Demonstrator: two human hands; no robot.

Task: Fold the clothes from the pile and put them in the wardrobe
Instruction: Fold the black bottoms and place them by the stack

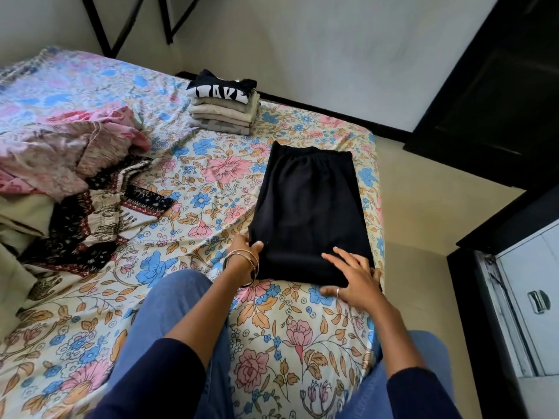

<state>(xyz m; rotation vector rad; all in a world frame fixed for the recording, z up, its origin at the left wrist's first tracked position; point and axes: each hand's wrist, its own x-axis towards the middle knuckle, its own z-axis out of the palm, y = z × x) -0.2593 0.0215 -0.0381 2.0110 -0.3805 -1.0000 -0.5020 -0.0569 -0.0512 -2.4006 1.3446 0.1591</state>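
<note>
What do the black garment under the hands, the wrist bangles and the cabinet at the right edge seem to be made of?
Black garment: soft matte fabric, probably a knit; it gathers at the far waistband and folds flat.
Bangles on the left wrist: thin, gold-coloured, shiny, likely metal.
Cabinet: pale grey painted sheet metal by its look, with a shiny recessed handle.

Bare floral bedsheet (211, 189) lies left of the folded black garment (308, 207); beyond it stands a stack of folded clothes (223, 110), farther left a rumpled pile of unfolded clothes (69, 176).

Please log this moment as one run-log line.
left hand: pinches black garment edge | right hand: flat on near edge | folded stack: on bed | pile: unfolded
</note>
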